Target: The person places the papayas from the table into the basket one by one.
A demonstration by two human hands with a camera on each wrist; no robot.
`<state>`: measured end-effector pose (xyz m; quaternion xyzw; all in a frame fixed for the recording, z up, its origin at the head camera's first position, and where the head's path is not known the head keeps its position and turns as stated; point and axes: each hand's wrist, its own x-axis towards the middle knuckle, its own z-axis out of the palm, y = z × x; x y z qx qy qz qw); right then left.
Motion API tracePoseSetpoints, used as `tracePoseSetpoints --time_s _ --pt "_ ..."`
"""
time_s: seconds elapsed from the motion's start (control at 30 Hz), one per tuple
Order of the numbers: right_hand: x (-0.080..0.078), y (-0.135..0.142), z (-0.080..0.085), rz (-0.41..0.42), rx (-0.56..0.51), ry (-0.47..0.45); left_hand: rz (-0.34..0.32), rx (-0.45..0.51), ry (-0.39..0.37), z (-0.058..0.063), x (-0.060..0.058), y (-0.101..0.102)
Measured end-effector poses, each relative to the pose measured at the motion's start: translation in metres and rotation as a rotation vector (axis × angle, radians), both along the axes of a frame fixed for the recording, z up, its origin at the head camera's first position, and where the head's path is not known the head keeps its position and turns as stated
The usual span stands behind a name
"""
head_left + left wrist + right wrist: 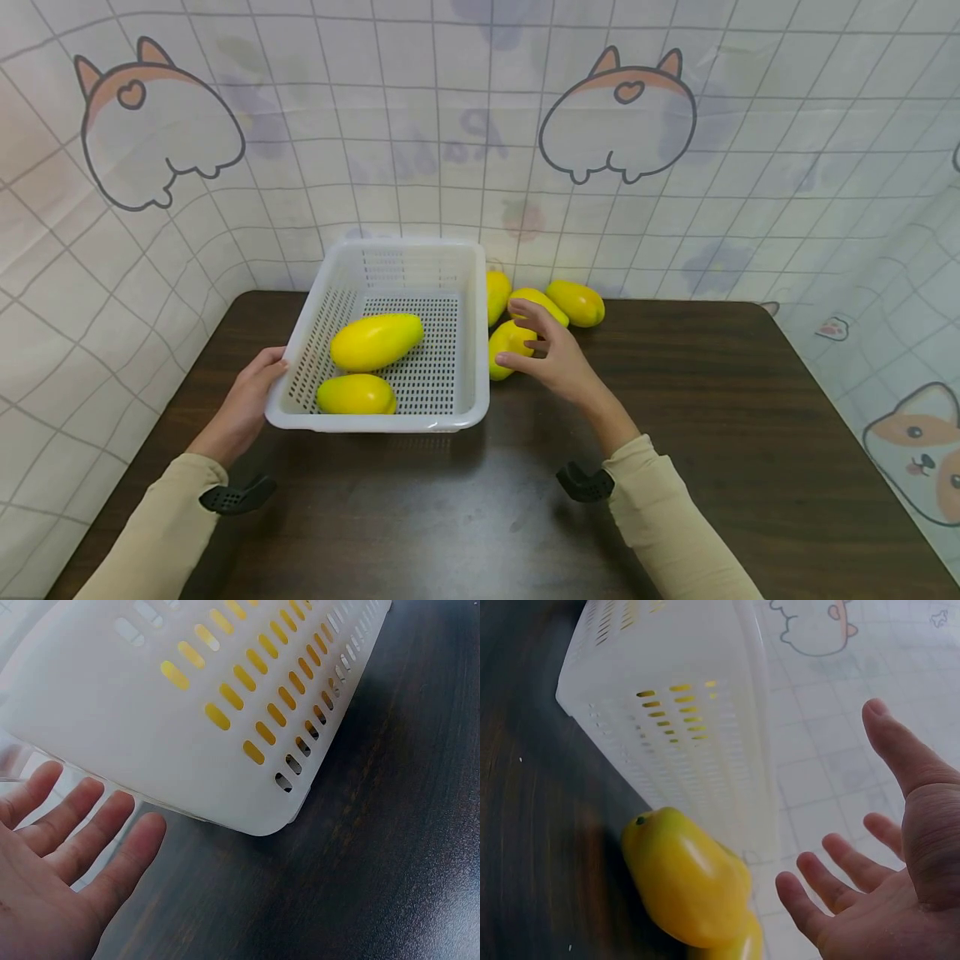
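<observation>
Tabletop [712, 400] — basket [483, 350] partly hides yellow fruit [498, 292].

Below your left hand [242, 408] and right hand [558, 354] you have a dark, wood-grained table [735, 417], a pale sheen of light [487, 508] lying nearer you. Beyond and either side of them hangs white gridded sheeting [420, 125], printed with cartoon animals [618, 125].

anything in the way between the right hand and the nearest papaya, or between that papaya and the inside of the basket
Nothing visible stands between the right hand and the nearest papaya, but the right side wall of the white basket rises between that papaya and the inside.
</observation>
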<state>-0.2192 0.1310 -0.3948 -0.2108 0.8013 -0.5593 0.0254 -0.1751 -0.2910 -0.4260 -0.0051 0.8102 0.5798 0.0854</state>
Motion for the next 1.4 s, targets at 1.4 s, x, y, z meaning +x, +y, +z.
tracePoseSetpoints --time_s 1.4 --pt "-0.012 0.031 -0.005 -0.101 0.071 0.010 -0.002 -0.011 0.011 -0.001 0.001 -0.001"
